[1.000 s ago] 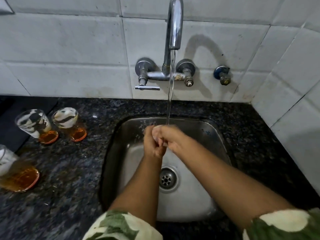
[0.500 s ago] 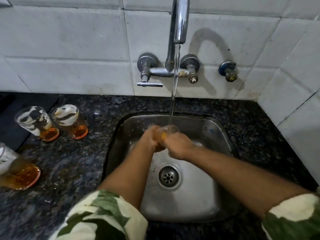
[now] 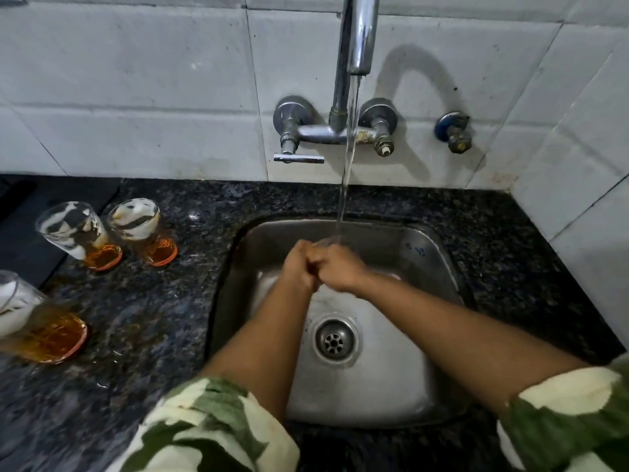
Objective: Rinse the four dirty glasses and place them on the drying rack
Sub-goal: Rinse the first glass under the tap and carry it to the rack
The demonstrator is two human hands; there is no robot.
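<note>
Along the far side, a wall of pale grey rectangular tiles (image 3: 136,97) rises behind the black speckled granite tabletop (image 3: 143,335), which spreads from the left edge to the right corner. Set into the tabletop right of centre is the square stainless-steel sink (image 3: 391,379), its round drain (image 3: 335,342) near the middle. From the wall above it hangs the chrome swan-neck tap (image 3: 357,32), and a thin stream of water (image 3: 349,158) falls from its spout. Over the sink's far half two bare forearms in green-and-cream patterned sleeves (image 3: 211,427) meet under the stream: the left hand (image 3: 299,270) and the right hand (image 3: 340,270) are both clenched, pressed together around a clear glass (image 3: 332,240), of which only a blurred rim shows at the water's foot. On the tabletop to the left stand three clear tumblers with orange bases and white smears: one at the near left edge (image 3: 30,321), and two side by side farther back, the left (image 3: 80,235) and the right (image 3: 144,229).
</note>
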